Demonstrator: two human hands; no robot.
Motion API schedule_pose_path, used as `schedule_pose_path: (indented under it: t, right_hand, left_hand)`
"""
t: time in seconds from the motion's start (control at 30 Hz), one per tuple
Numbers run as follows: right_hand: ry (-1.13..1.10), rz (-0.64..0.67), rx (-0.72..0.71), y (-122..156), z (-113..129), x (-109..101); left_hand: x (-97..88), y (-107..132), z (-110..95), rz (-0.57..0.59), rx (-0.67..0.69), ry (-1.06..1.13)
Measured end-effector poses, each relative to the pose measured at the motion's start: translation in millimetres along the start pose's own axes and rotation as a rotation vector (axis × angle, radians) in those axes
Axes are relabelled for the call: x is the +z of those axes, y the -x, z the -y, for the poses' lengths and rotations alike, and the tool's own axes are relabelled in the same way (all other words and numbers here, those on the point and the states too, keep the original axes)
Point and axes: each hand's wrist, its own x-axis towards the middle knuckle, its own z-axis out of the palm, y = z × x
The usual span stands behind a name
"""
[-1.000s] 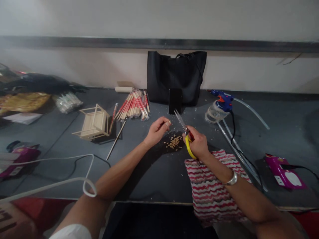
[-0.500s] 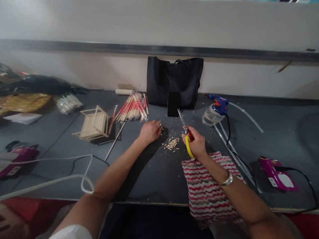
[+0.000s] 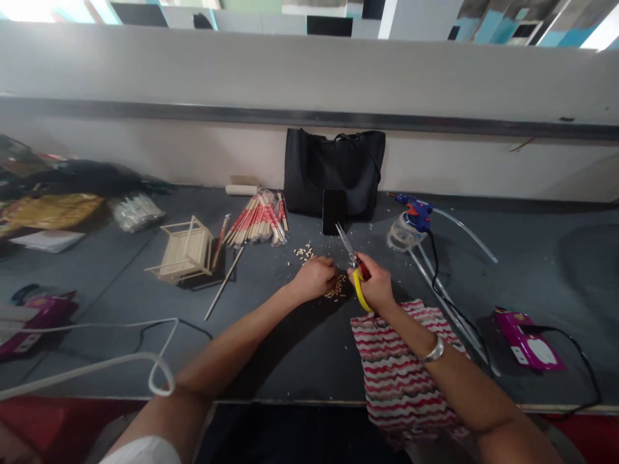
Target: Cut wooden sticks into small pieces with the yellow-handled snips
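Observation:
My left hand [image 3: 315,278] rests over the left side of a small pile of cut wooden bits [image 3: 337,289]. Its fingers are curled together and pointing down, and whatever they pinch is hidden. A second scatter of pale wooden bits [image 3: 304,251] lies just beyond that hand. In my right hand [image 3: 377,287] are scissors [image 3: 358,290] with yellow and red handles, their blades pointing away and to the left. Under the right forearm spreads a striped red and white cloth [image 3: 401,361].
A black bag [image 3: 333,167] stands against the wall, a phone [image 3: 333,212] leaning on it. To the left are wrapped chopsticks [image 3: 256,219], a small stick-built frame [image 3: 186,248] and a loose stick [image 3: 223,283]. A blue glue gun [image 3: 411,209] and a purple device [image 3: 527,338] lie right.
My left hand has moved right and nearer, from the farther bits to the pile, leaving the farther bits in view. The scissors stay in my right hand. The view has tilted up slightly.

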Motion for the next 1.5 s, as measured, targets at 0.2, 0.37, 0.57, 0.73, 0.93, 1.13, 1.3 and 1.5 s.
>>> schedule_pose_path:
  t: [0.2,0.37,0.57,0.73,0.93,1.13,1.3,1.5]
  right_hand:
    - [0.0,-0.005,-0.018,0,0,2]
    - [-0.024,0.003,0.003,-1,2,0]
    - [-0.089,0.034,0.029,-2,5,-2]
    - [-0.108,0.014,0.02,-1,4,-1]
    - [-0.118,-0.029,-0.024,-1,-1,5]
    - [-0.126,-0.024,-0.018,-1,-2,5]
    - [-0.106,-0.034,-0.035,-2,-3,6]
    - [-0.103,-0.076,-0.131,0,-4,6]
  left_hand:
    - [-11.8,-7,-11,0.133,-0.073,-0.113]
    - [-17.1,-13,-22,0.161,-0.134,-0.119]
    - [-20.0,-10,-26,0.175,-0.106,-0.15]
    - [-9.0,0,-22,0.092,-0.054,-0.168]
    - [-2.2,2,-15,0.089,-0.072,-0.132]
    - [-6.1,4,-15,0.074,-0.119,-0.08]
    - [-9.2,1,-18,0.09,-0.185,-0.014]
    - [-8.9,3,-9,-0.014,-0.187,0.168]
